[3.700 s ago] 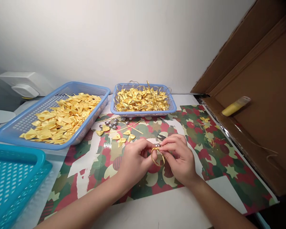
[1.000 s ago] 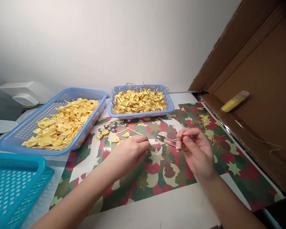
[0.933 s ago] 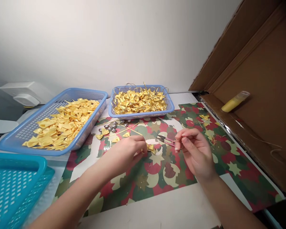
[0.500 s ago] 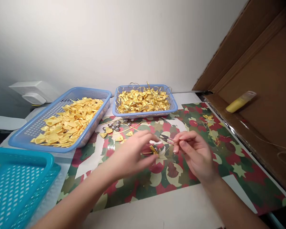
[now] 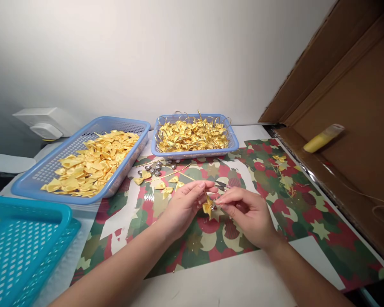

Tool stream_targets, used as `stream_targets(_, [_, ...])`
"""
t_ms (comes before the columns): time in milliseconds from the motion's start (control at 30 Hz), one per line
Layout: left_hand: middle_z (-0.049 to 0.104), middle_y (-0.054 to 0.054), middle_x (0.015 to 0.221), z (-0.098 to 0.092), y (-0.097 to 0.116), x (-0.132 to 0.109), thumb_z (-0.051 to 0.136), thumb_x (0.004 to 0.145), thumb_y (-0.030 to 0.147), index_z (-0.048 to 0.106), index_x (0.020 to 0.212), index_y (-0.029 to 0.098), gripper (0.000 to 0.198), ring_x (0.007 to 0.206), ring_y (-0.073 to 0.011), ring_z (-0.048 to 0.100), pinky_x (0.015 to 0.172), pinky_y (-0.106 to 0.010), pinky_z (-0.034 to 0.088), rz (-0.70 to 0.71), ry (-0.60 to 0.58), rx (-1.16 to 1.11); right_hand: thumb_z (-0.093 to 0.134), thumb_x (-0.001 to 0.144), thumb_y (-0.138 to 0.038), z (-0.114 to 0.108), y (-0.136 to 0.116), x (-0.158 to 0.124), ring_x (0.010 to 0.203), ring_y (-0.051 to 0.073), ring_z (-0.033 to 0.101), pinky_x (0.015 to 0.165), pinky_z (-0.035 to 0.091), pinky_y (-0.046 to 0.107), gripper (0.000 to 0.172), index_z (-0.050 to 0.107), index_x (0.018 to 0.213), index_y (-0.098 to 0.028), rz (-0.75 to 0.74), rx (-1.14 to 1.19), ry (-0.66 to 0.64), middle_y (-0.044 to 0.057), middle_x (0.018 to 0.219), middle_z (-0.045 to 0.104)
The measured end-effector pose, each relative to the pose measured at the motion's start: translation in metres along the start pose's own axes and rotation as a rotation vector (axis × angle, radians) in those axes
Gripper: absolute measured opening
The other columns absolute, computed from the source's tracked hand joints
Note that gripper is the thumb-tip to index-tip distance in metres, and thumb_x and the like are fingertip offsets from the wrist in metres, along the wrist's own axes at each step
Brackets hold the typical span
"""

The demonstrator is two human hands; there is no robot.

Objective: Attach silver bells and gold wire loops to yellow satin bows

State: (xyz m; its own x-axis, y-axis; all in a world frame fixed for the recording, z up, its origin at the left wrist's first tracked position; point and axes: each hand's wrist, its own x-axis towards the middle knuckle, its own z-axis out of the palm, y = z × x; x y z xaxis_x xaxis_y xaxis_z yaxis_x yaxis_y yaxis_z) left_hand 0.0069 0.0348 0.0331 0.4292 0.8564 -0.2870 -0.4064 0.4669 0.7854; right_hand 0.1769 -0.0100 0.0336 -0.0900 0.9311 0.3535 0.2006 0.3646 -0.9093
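Right hand [image 5: 251,215] has joined left hand [image 5: 186,206] at yellow satin bow [image 5: 206,208]: apparently two-handed work; left pinches thin gold cord [image 5: 206,195] above bow, right's grip unclear.

A plain white wall [image 5: 166,55] fills twelve o'clock, brightest high up and dimming to grey towards nine. Brown cardboard [image 5: 348,94] (its edge a little rough) stands from one to three. Towards six, a white tabletop [image 5: 205,281] lies under a sheet [image 5: 208,243] patterned in red, green and cream.
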Motion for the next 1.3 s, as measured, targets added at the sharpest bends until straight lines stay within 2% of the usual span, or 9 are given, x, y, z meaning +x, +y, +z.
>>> stream_targets(167, [0.072,-0.006,0.086,-0.002,0.000,-0.006,0.065,0.086,0.036,0.078,0.090,0.018,0.023,0.072,-0.0133,0.056,0.067,-0.024,0.045,0.079,-0.124,0.493,0.064,0.086,-0.014,0.001,0.001,0.001,0.070,0.012,0.063,0.057,0.049,0.022,0.011,0.069,0.084,-0.024,-0.014,-0.080,0.029,-0.001,0.078,0.071])
stream_targets(267, [0.068,-0.004,0.073,-0.001,-0.001,-0.009,0.062,0.087,0.031,0.077,0.084,0.016,0.021,0.066,-0.0132,0.054,0.059,-0.023,0.041,0.129,-0.219,0.737,0.065,0.086,-0.016,0.003,0.001,0.002,0.069,0.011,0.063,0.057,0.049,0.022,0.009,0.070,0.083,-0.023,0.000,-0.097,0.040,-0.001,0.078,0.071])
stream_targets(333, [0.063,-0.002,0.065,-0.001,-0.002,-0.010,0.060,0.088,0.032,0.074,0.077,0.015,0.025,0.059,-0.0113,0.048,0.054,-0.023,0.036,0.164,-0.215,0.819,0.065,0.086,-0.018,0.003,0.001,0.002,0.072,0.012,0.064,0.060,0.049,0.023,0.007,0.070,0.086,-0.024,0.036,-0.114,0.036,0.000,0.081,0.072])
stream_targets(433, [0.062,-0.002,0.065,-0.001,-0.003,-0.009,0.057,0.090,0.036,0.071,0.074,0.014,0.030,0.059,-0.0109,0.047,0.054,-0.023,0.036,0.227,-0.174,0.780,0.062,0.089,-0.023,0.002,0.003,0.004,0.083,0.014,0.062,0.070,0.050,0.026,0.014,0.068,0.101,-0.025,0.129,-0.138,0.029,0.002,0.100,0.069])
stream_targets(500, [0.063,-0.002,0.068,-0.002,-0.003,-0.008,0.058,0.090,0.037,0.070,0.076,0.015,0.029,0.060,-0.0113,0.048,0.056,-0.023,0.038,0.253,-0.159,0.711,0.056,0.092,-0.025,-0.001,0.005,0.005,0.092,0.015,0.061,0.079,0.051,0.029,0.016,0.064,0.106,-0.026,0.177,-0.106,-0.051,0.003,0.109,0.065])
stream_targets(667, [0.058,0.000,0.068,-0.008,-0.003,-0.007,0.054,0.092,0.037,0.067,0.077,0.015,0.029,0.062,-0.0106,0.046,0.058,-0.023,0.037,0.272,-0.161,0.694,0.050,0.096,-0.022,-0.006,0.006,0.009,0.108,0.016,0.056,0.095,0.046,0.032,0.009,0.058,0.098,-0.025,0.186,-0.086,-0.237,0.002,0.110,0.061])
stream_targets(867, [0.063,-0.003,0.082,-0.014,-0.003,-0.004,0.050,0.095,0.034,0.063,0.077,0.017,0.028,0.078,-0.0150,0.055,0.072,-0.026,0.043,0.293,-0.276,0.781,0.045,0.097,-0.019,-0.007,0.004,0.010,0.111,0.018,0.049,0.094,0.041,0.034,0.011,0.049,0.087,-0.022,0.122,-0.294,-0.307,0.003,0.109,0.057])
stream_targets(1000, [0.058,-0.005,0.090,-0.014,-0.001,-0.002,0.049,0.095,0.032,0.063,0.072,0.017,0.031,0.089,-0.0175,0.055,0.080,-0.029,0.043,0.332,-0.235,0.886,0.040,0.098,-0.020,-0.005,0.011,0.010,0.106,0.020,0.049,0.094,0.040,0.038,0.014,0.044,0.085,-0.022,0.102,-0.358,-0.235,0.005,0.105,0.055])
stream_targets(1300, [0.047,-0.002,0.081,-0.013,-0.002,-0.001,0.039,0.098,0.028,0.053,0.066,0.017,0.036,0.080,-0.0155,0.049,0.075,-0.028,0.040,0.319,-0.179,1.022,0.041,0.097,-0.021,0.006,0.023,0.006,0.098,0.021,0.051,0.088,0.040,0.037,0.012,0.044,0.085,-0.022,0.029,-0.389,-0.061,0.005,0.097,0.054])
